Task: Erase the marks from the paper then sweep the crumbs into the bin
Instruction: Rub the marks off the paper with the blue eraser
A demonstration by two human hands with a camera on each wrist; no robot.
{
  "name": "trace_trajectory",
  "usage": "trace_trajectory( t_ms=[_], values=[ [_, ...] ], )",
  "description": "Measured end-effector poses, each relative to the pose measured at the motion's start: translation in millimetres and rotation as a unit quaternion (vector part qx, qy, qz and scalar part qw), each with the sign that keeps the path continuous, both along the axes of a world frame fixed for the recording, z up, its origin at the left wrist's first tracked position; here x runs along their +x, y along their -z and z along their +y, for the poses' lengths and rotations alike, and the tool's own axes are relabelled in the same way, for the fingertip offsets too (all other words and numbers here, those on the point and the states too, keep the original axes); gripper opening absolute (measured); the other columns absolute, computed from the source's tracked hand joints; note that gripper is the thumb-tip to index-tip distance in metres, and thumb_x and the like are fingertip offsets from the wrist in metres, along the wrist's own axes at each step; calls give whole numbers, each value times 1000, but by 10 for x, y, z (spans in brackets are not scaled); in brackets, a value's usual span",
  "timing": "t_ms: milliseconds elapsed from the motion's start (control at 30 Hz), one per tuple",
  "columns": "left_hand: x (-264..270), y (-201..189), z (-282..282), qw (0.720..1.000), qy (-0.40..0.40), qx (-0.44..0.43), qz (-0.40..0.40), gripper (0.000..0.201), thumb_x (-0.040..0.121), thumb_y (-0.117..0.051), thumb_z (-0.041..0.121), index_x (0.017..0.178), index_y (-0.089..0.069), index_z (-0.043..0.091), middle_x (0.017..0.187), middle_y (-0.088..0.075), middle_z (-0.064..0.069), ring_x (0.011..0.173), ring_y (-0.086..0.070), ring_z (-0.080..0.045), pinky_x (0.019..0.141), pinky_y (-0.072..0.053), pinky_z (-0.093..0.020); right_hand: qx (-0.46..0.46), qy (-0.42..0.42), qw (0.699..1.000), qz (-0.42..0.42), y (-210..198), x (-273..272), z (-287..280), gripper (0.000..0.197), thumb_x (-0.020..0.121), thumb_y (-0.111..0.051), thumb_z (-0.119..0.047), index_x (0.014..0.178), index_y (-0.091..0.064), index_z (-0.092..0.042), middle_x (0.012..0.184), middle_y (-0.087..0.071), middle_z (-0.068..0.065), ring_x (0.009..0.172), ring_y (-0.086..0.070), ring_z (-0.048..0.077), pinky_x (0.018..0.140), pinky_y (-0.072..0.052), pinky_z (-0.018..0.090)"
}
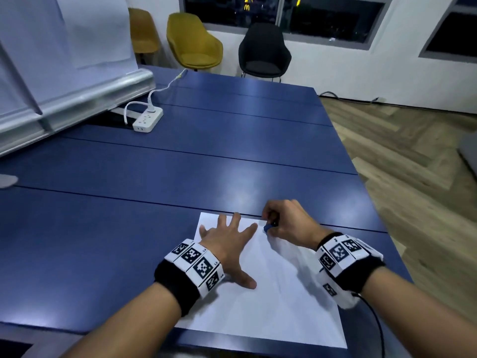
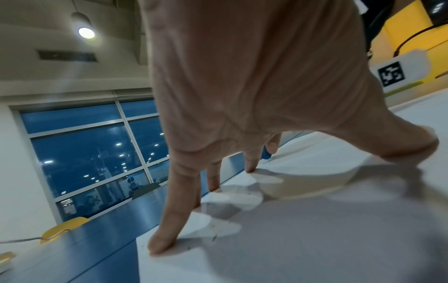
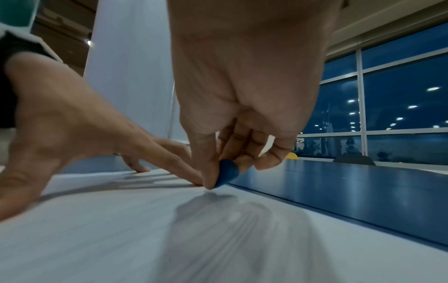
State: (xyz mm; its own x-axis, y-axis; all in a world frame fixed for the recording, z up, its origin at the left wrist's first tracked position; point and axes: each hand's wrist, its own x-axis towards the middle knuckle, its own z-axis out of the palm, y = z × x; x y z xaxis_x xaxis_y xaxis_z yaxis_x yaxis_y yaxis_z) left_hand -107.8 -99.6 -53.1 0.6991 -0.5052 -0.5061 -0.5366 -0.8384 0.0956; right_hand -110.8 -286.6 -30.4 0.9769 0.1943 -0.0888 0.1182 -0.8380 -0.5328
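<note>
A white sheet of paper (image 1: 271,293) lies on the blue table (image 1: 180,164) near its front edge. My left hand (image 1: 227,241) lies spread on the sheet's far left part, its straight fingers (image 2: 164,233) pressing it flat. My right hand (image 1: 281,223) pinches a small blue eraser (image 1: 267,227) between thumb and fingers. The eraser (image 3: 227,173) touches the paper (image 3: 121,229) near its far edge, just beside my left index fingertip. A few tiny dark crumbs (image 2: 214,237) lie on the paper (image 2: 315,239) by my left fingers. No marks show on the sheet. No bin is in view.
A white power strip (image 1: 147,120) with its cable sits at the table's far left, next to a tilted whiteboard stand (image 1: 64,94). Yellow chairs (image 1: 192,41) and a black chair (image 1: 263,51) stand beyond the table. Wooden floor (image 1: 413,177) runs along the right.
</note>
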Motion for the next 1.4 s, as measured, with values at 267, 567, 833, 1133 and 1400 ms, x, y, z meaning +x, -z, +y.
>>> trace_trajectory(
  t_ms=[267, 567, 833, 1133, 1400],
  values=[
    [-16, 19, -8, 1000, -6, -13, 2, 131, 59, -78, 72, 154, 7, 41, 163, 17, -1, 146, 4, -37, 106, -21, -73, -19, -87, 994, 65, -53, 51, 33, 22, 66, -72, 4, 71, -58, -11, 62, -62, -9, 53, -56, -6, 49, -37, 8],
    [-15, 0, -15, 1000, 0, 0, 2, 133, 60, -77, 73, 155, 9, 37, 163, 20, -3, 147, 2, -38, 104, -22, -73, -2, -84, 994, 65, -22, 69, 7, 28, 65, -73, 3, 66, -51, -16, 62, -65, -6, 54, -59, -4, 49, -37, 11],
    [-23, -11, -7, 1000, -2, 0, 15, 133, 61, -77, 72, 154, 11, 39, 163, 23, -3, 148, 7, -38, 105, -20, -74, -20, -108, 991, 79, 6, 116, 17, 28, 65, -74, 4, 67, -52, -13, 63, -65, -4, 56, -62, -6, 51, -40, 11],
    [-33, -66, 1, 999, 9, -3, 34, 132, 64, -77, 69, 156, 10, 33, 160, 28, 16, 147, 4, -39, 103, -22, -75, -42, -112, 990, 78, -27, 137, 3, 29, 66, -76, 2, 68, -52, -15, 66, -68, -2, 58, -61, 0, 51, -39, 12],
    [-26, -91, -1, 999, 12, 1, 52, 131, 67, -75, 69, 156, 14, 31, 158, 29, 21, 147, 8, -41, 103, -20, -76, -59, -133, 985, 93, -19, 59, -12, 22, 64, -74, 1, 73, -62, -14, 67, -67, -11, 58, -61, -3, 54, -42, 11]
  ],
)
